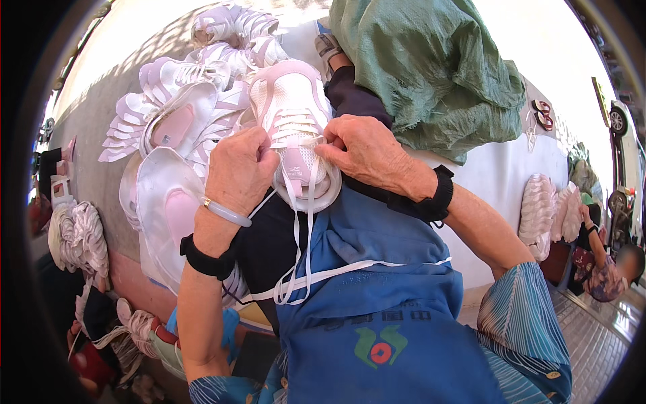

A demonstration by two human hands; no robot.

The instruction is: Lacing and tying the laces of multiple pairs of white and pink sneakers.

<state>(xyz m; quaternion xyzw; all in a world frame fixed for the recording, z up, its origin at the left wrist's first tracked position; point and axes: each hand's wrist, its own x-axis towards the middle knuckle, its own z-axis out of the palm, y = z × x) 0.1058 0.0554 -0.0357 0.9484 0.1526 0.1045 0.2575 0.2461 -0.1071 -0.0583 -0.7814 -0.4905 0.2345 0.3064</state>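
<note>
A white and pink sneaker (296,91) sits upright on my lap, toe pointing away from me. A white shoelace (296,229) is threaded across its front, and its two long ends hang over the heel toward my apron. My left hand (239,168) is closed against the sneaker's left edge, beside the tongue (294,161); its fingertips are partly hidden. On the other side, my right hand (370,151) pinches the lace near the upper eyelets, thumb and forefinger together. A blue apron (404,269) covers my lap, with a white tie string running across it.
Many similar sneakers (182,121) are heaped at the left. A green woven sack (424,67) lies at the far right of my legs. Bundled pale shoes (77,236) stand farther left, and more (537,209) at the right near another person (605,273). Red sandals (542,114) lie beyond.
</note>
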